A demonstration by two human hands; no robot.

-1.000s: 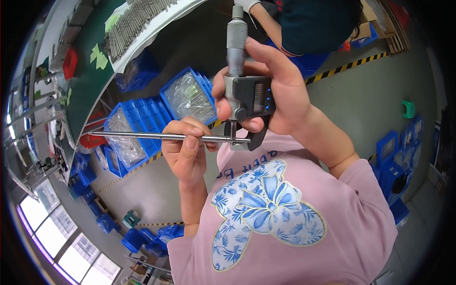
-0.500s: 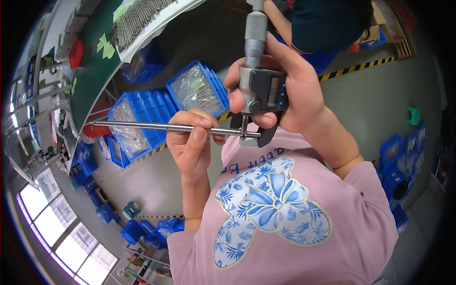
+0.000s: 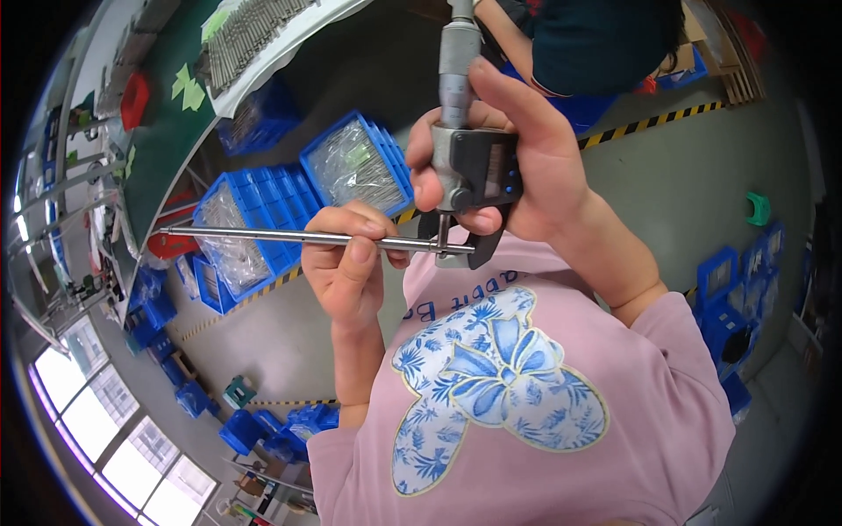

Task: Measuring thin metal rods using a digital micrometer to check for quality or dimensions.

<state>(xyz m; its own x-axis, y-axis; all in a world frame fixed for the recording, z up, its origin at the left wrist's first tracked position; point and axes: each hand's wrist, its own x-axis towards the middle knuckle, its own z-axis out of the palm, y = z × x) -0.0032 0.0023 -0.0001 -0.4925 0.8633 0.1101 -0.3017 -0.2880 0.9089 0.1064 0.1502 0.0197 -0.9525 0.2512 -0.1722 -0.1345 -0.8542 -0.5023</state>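
Observation:
A digital micrometer (image 3: 474,167) is gripped in my right hand (image 3: 548,167), its grey thimble pointing up and its frame down. My right thumb lies along the thimble side, with the fingers wrapped round the body. Between thumb and fingers, my left hand (image 3: 351,267) pinches a thin, shiny metal rod (image 3: 281,234). The rod runs nearly level, its far end reaching left over the bench edge. Its right end sits in the micrometer's jaw opening, beside the spindle. Whether the jaws press on it I cannot tell.
Blue crates (image 3: 254,206) of bagged rods are stacked beyond my left hand. A green-topped bench (image 3: 175,131) at the upper left bears a pile of metal rods (image 3: 250,39). Another person (image 3: 605,44) is close at the top right. Black-and-yellow tape (image 3: 653,123) marks the floor.
The micrometer, the rod and both hands have shifted slightly left in view, as has the background. The micrometer is turned a little, its display facing me less. Both grips stay the same.

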